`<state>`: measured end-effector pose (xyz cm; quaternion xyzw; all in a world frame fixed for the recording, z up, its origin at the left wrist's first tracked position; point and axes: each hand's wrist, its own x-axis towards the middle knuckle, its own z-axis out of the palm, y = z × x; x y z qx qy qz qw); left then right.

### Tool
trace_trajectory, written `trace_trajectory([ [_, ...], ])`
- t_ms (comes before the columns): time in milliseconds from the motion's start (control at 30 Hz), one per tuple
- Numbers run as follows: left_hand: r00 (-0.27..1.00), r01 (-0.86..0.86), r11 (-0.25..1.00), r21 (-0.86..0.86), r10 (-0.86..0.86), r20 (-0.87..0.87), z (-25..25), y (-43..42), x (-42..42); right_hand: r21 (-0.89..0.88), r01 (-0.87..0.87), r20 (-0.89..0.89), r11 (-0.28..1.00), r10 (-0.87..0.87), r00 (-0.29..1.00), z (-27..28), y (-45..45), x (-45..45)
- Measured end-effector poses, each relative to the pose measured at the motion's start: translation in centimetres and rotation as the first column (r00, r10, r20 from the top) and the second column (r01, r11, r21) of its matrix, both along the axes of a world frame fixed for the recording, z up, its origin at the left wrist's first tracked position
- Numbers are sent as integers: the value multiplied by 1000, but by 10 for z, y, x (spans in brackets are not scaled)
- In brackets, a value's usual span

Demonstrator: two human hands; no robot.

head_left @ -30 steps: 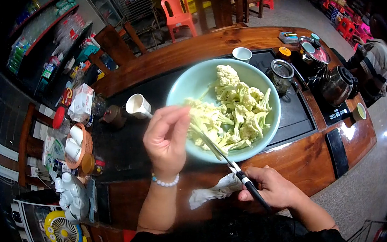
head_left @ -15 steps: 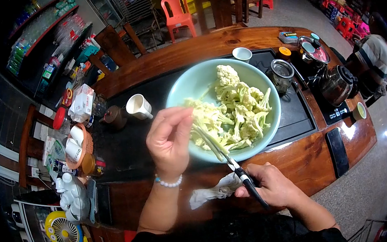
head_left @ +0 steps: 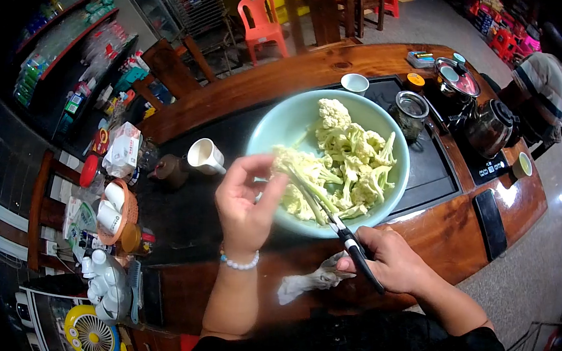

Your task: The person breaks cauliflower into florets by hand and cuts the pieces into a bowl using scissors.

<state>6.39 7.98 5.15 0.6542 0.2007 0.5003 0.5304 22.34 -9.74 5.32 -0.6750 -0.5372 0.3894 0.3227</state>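
Observation:
A wide pale-green bowl (head_left: 273, 125) holds several cut cauliflower florets (head_left: 362, 152). At its near left rim, my left hand (head_left: 248, 196) has thumb and fingers curled around the edge of a cauliflower piece (head_left: 319, 195), whose pale stem points toward me. My right hand (head_left: 393, 260) grips the black-and-white handle of scissors (head_left: 349, 243). Their blades reach over the near rim and lie along that stem; how far apart they are is hard to make out. A crumpled white tissue (head_left: 305, 284) lies on the table below the scissors.
A white cup (head_left: 206, 156) stands left of the bowl, a small cup (head_left: 354, 83) behind it. To the right are a glass jar (head_left: 410, 113), a coffee pot (head_left: 489, 129) and a phone (head_left: 490, 222). A basket of cups (head_left: 129, 213) sits at far left. A person (head_left: 542, 84) is at the far right.
My left thumb and fingertips have spread a little at the cauliflower piece. My right hand and the scissors have shifted slightly up and left. The whole view has moved slightly.

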Motion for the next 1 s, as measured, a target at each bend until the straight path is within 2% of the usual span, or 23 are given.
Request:
trace_trajectory([
  [67, 999, 5, 999, -37, -6, -33, 1, 0, -2, -4, -6, -16, 1000, 6, 1000, 1, 0, 0],
  [167, 992, -12, 1000, 22, 15, -123, -1, 3, -4, -38, -22, -48, 999, 20, 999, 3, 1, 1],
  [300, 988, -69, 996, 60, 77, -136, -5, 0, 1, -41, -25, -40, 999, 24, 999, 2, 2, 2],
  [500, 983, -126, 991, 45, 131, -127, -3, 4, -3, -168, -16, -2, 986, 15, 1000, 12, 11, -3],
  [600, 986, -116, 993, 16, 117, -118, 1, 6, -6, -87, -21, -36, 996, 18, 999, 2, 16, -9],
  [667, 987, -102, 995, 25, 104, -119, 0, 10, -11, -129, -42, -104, 991, 29, 994, -3, 19, -10],
  [800, 995, -99, 987, -125, 96, -29, 1, 24, -20, -192, -105, -306, 976, 42, 951, -4, 19, -13],
  [900, 999, -20, 970, -244, 26, 23, -3, 32, -24, -215, -143, -396, 966, 47, 917, -10, 16, -12],
  [1000, 1000, -2, 961, -275, 7, 17, -2, 27, -18, -225, -151, -425, 963, 42, 904, -6, 13, -11],
])
